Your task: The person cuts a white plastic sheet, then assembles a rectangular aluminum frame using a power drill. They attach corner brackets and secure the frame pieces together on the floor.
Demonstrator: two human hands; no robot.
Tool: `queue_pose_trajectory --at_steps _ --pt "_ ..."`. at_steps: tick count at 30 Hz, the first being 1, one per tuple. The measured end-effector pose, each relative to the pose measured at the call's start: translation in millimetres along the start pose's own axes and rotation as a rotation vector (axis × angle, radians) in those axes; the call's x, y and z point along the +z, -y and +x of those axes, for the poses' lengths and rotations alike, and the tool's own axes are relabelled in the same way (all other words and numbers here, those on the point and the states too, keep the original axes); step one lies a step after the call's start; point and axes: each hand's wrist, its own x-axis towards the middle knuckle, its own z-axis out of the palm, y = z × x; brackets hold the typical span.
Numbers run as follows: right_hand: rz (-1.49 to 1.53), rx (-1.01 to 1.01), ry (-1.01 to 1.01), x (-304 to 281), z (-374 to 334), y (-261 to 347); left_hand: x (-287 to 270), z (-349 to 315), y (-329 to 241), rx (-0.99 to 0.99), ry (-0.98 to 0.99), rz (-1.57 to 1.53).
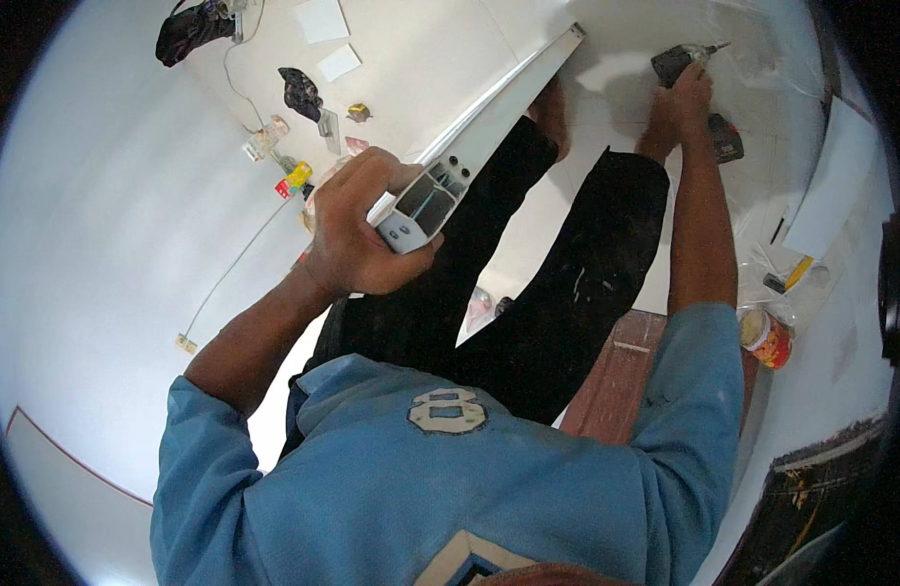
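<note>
My left hand (357, 220) is wrapped round the near end of a long white metal profile (508, 112). Its hollow, divided end faces me, with dark holes and screws showing near it. From there the profile slants down and away to the floor near my left foot (550, 112). Down by my right foot, my right hand (692, 98) grips the handle of a cordless drill (672, 64). The drill's bit points to the right, and its battery (726, 139) shows below the hand. The drill's trigger is hidden by my fingers.
On the tiled floor at the left lie a yellow tape measure (359, 112), a black plastic bag (299, 93), white sheets (339, 62) and a power strip (264, 139) with a cord. At the right are a tub (766, 338), a yellow-handled tool (798, 272) and a white panel (829, 195).
</note>
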Motion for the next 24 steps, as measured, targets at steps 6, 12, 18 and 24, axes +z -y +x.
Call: queue_pose_trajectory --at_steps 6,12,18,24 --pt "-0.004 0.212 -0.183 28 19 -25 0 -1 -3 -0.004 0.026 0.049" --pt "0.215 0.100 0.009 45 24 -57 1 -1 1 0.036 0.004 0.027" --pt "0.525 -0.038 -0.041 -77 -79 -25 7 -5 1 0.039 -0.027 -0.033" --pt "0.680 -0.155 -0.083 -289 -279 67 19 -6 -1 0.036 -0.088 -0.062"
